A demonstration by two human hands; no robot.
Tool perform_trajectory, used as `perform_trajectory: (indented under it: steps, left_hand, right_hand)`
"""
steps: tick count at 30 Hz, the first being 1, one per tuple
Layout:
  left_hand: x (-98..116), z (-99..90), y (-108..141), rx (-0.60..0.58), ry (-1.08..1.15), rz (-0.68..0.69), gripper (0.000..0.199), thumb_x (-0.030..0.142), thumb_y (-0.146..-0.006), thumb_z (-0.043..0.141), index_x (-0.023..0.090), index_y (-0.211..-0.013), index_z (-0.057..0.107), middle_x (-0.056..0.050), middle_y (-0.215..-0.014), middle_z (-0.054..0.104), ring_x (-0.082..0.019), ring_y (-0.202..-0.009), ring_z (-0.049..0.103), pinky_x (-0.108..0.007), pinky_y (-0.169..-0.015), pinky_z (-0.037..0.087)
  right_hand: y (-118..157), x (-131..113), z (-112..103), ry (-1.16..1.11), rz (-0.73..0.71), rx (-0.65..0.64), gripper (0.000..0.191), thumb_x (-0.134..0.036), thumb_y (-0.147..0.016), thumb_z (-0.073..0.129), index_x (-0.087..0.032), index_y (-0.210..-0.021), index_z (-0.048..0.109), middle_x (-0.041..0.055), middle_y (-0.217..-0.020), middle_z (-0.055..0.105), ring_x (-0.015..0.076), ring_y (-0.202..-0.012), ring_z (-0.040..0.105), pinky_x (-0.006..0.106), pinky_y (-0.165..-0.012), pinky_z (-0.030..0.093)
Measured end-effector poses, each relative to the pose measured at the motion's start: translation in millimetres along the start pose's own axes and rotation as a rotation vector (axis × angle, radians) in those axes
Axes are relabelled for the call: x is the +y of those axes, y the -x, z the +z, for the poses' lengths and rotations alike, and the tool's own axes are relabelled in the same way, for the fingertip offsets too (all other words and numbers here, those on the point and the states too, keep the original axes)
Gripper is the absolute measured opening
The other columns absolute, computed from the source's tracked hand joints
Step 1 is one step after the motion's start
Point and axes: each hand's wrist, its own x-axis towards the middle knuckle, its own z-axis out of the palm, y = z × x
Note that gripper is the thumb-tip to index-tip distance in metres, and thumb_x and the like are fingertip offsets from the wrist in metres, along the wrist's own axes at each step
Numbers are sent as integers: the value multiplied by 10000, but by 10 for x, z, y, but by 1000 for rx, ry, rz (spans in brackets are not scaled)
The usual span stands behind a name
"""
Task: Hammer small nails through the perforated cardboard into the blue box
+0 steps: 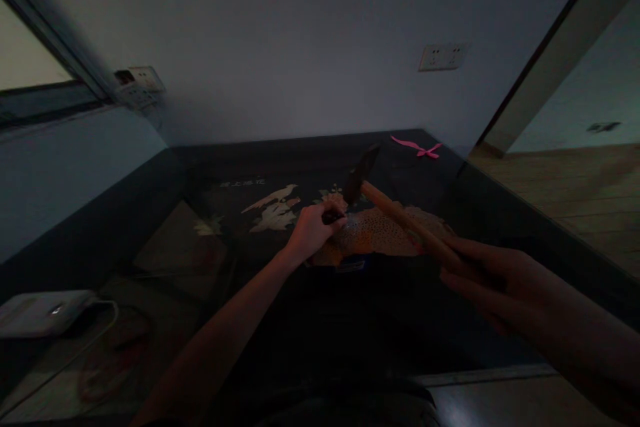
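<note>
Hammer (395, 210) raised over a speckled orange slab (380, 233) on a dark, glass-topped table (310, 307).

Right hand (483, 277) is closed around the near end of the wooden handle, the dark head tilted up just above the far side of the slab. Left hand (313, 230) pinches a small dark object, perhaps a nail or punch, too dim to tell, against the slab's left edge, fingers narrow around it. Slab lies mid-table, over a bird-patterned inlay (273, 210). Judging by the lifted head, a strike looks set up but not landed; the slab shows no clear break. A pink ribbon (417, 147) lies at the far right corner, a white device (43, 312) near left.
</note>
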Motion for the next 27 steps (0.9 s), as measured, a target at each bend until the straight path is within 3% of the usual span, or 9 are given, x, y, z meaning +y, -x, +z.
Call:
perform_trajectory:
  steps: [3, 7, 12, 19, 27]
  left_hand:
    - [38, -10, 5, -8, 3, -16, 44, 156, -775, 645, 171, -810, 665, -22, -820, 718, -165, -754, 672, -283, -734, 526]
    - [57, -18, 10, 2, -11, -31, 76, 145, -752, 666, 174, -822, 667, -22, -825, 723, -175, -760, 671, -292, -730, 532]
    - [12, 0, -1, -6, 20, -14, 29, 160, -778, 646, 174, -795, 665, -19, -805, 713, -160, -747, 668, -278, -732, 524]
    - [7, -17, 6, -11, -24, -16, 91, 158, -773, 646, 175, -855, 680, -24, -838, 723, -180, -781, 674, -291, -740, 522]
    - [27, -13, 3, -17, 0, -7, 69, 175, -804, 619, 167, -845, 674, -23, -834, 718, -160, -776, 670, -276, -756, 515]
  right_hand:
    - [-26, 36, 18, 17, -9, -12, 406, -396, -751, 668, -213, -1113, 674, -37, -528, 519, 94, -372, 441, 180, -303, 330]
    - [-67, 88, 41, 17, -21, -69, 278, -368, -750, 675, -204, -971, 710, -46, -512, 487, 72, -368, 414, 158, -297, 315]
    - [-22, 56, -5, 16, 6, -42, 430, -432, -745, 669, -209, -1112, 676, -47, -495, 478, 86, -362, 419, 170, -292, 325]
    - [-54, 137, 49, 65, 33, -51, 454, -408, -747, 663, -187, -1144, 657, -42, -508, 505, 87, -355, 439, 173, -296, 330]
    - [-4, 66, 15, 88, 8, -42, 471, -472, -796, 579, -182, -1164, 624, -42, -522, 478, 87, -377, 419, 171, -299, 321]
